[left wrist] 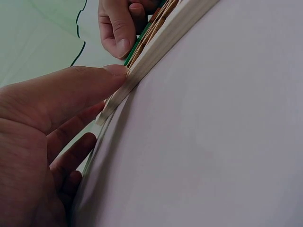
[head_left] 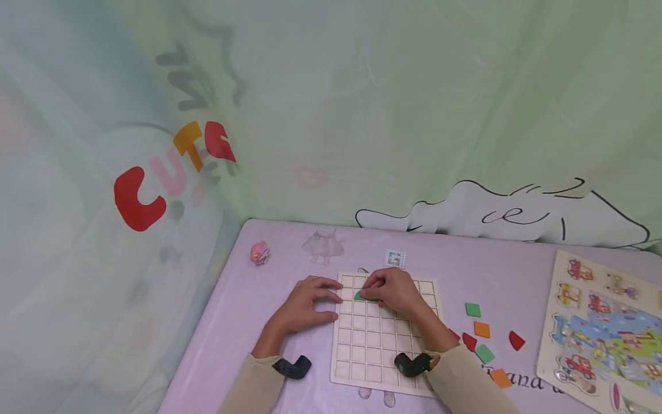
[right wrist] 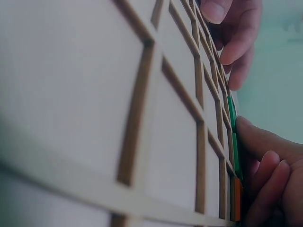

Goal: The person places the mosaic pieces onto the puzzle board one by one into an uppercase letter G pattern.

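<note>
A wooden grid board (head_left: 358,371) lies on the table before me. My left hand (head_left: 305,305) rests at its left edge, fingers spread, and in the left wrist view the thumb touches the rim. With thumb and fingertips my right hand (head_left: 395,290) pinches a green quarter-round piece (head_left: 358,296) low at the board's upper rows. Another green piece (right wrist: 236,156) sits beside it, and an orange piece (right wrist: 238,198) follows in the same line in the right wrist view. The right hand hides part of these squares in the head view.
Loose green square (head_left: 473,310), orange square (head_left: 482,329) and red quarter-round (head_left: 516,340) pieces lie right of the board, with several others near the right sleeve. A picture puzzle board (head_left: 548,345) is at far right. Behind stand a small patterned card (head_left: 395,258) and a pink toy (head_left: 260,253).
</note>
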Demonstrator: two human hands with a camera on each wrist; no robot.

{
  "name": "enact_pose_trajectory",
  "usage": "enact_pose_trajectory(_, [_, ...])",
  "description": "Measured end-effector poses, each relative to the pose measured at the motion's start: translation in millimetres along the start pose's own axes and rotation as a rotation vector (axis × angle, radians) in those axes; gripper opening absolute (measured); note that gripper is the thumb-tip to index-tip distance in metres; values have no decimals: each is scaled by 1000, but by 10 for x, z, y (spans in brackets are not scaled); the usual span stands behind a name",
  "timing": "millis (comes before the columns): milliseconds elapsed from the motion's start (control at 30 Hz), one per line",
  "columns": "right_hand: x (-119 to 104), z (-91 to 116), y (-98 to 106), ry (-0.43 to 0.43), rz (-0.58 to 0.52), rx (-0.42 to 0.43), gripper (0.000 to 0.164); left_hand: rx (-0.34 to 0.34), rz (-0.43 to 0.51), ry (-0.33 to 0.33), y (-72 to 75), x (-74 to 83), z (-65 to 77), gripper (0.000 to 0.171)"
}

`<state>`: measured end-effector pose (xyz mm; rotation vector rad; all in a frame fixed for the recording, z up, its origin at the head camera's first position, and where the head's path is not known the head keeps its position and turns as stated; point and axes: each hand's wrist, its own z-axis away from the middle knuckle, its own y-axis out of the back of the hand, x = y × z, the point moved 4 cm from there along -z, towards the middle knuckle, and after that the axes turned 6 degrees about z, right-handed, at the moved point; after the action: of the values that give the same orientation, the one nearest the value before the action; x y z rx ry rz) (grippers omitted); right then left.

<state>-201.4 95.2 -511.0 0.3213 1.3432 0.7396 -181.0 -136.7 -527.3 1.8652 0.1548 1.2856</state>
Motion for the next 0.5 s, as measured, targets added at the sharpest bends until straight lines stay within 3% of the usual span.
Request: enact_pose_trajectory(500, [-20,9,15,-17,-10,-11,12,19,-10,-36,8,22,8,27])
